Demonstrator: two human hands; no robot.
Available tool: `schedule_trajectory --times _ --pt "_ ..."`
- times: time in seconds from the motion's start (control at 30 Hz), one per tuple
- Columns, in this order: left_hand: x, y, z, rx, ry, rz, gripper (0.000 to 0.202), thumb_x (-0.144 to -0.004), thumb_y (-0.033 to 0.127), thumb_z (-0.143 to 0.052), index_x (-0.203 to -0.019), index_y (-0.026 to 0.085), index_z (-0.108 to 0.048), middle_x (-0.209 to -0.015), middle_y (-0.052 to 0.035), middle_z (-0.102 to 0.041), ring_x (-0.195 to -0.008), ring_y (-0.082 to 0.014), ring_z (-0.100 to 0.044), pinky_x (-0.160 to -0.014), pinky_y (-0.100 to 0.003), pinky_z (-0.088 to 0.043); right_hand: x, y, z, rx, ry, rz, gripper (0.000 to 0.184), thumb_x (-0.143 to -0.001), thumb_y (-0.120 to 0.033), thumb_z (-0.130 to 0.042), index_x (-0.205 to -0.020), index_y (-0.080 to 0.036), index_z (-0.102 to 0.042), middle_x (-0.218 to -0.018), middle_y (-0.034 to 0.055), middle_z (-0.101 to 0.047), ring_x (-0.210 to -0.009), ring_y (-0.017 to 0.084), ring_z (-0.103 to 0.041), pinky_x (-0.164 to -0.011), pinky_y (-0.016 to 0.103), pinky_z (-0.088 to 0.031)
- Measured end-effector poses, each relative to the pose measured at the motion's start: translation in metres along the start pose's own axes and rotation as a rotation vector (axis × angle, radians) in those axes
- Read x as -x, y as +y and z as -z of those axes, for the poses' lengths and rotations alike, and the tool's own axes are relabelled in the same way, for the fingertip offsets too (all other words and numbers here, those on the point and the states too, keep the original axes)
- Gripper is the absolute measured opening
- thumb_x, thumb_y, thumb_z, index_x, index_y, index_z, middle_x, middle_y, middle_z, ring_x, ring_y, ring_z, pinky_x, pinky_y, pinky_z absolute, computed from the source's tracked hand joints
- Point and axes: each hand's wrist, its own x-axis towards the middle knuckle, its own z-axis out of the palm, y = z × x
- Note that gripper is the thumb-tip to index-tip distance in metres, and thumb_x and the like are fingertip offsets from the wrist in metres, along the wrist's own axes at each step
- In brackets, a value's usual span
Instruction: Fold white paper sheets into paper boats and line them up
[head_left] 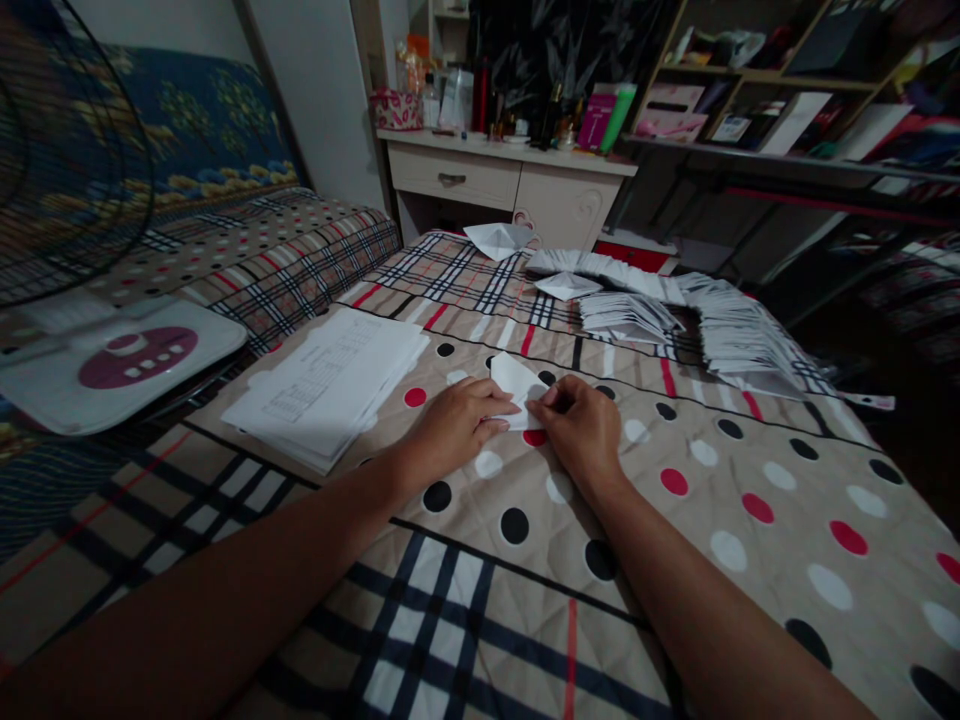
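A small white sheet of paper (517,378), folded to a peak at its top, lies between my hands on the patterned bedspread. My left hand (466,422) has its fingers closed on the paper's left side and lower edge. On the right side, my right hand (579,425) pinches the paper between thumb and curled forefinger. Part of the paper is hidden under my fingers. To the left rests a stack of printed paper sheets (330,375). Beyond my hands, a folded paper boat (567,287) sits beside a row of folded papers (626,315).
More folded papers (742,335) are packed in a curved row at the right, and another paper boat (499,240) stands at the far edge. A fan (135,355) is at the left. Behind are a white dresser (457,175) and loaded shelves (750,75).
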Motion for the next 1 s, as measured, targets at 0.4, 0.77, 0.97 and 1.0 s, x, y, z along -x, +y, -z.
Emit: schedule_trajectory --times 0.4,0.77,0.97,1.0 --pt "0.0 0.0 0.0 -0.045 -0.008 -0.016 0.028 -0.089 0.016 -0.059 -0.113 0.025 -0.069 -0.112 -0.0031 -0.067 -0.104 -0.0186 -0.059 -0.094 -0.037 -0.047 -0.001 0.001 -0.001 -0.013 0.008 0.003 0.017 -0.071 -0.034 -0.065 -0.063 -0.022 -0.056 -0.059 -0.0023 -0.062 -0.055 0.015 -0.057 -0.052 0.026 -0.031" --pt "0.0 0.011 0.003 -0.331 -0.115 -0.049 0.028 -0.091 0.018 -0.053 -0.111 0.029 -0.069 -0.115 -0.0027 -0.063 -0.102 -0.0226 -0.054 -0.083 -0.037 -0.046 0.006 -0.006 0.001 0.125 0.025 0.187 0.006 -0.079 -0.023 -0.058 -0.081 -0.021 -0.064 -0.082 0.0059 -0.069 -0.082 0.024 -0.063 -0.066 0.032 -0.043" --pt "0.0 0.008 0.002 -0.361 -0.115 0.004 0.018 -0.089 0.016 -0.054 -0.088 0.017 -0.072 -0.106 -0.0087 -0.064 -0.101 -0.0244 -0.055 -0.086 -0.039 -0.047 0.043 -0.025 -0.005 -0.151 -0.198 0.549 0.058 -0.095 -0.035 -0.046 -0.147 -0.013 -0.034 -0.147 0.0189 -0.045 -0.137 0.029 -0.041 -0.109 0.049 -0.038" --pt "0.0 0.008 0.001 -0.37 -0.118 0.011 0.018 -0.088 0.016 -0.054 -0.09 0.016 -0.072 -0.104 -0.0094 -0.064 -0.1 -0.0248 -0.055 -0.086 -0.04 -0.047 0.049 -0.027 -0.007 -0.153 -0.253 0.545 0.071 -0.094 -0.042 -0.047 -0.152 -0.011 -0.021 -0.154 0.0208 -0.033 -0.143 0.03 -0.032 -0.112 0.05 -0.035"
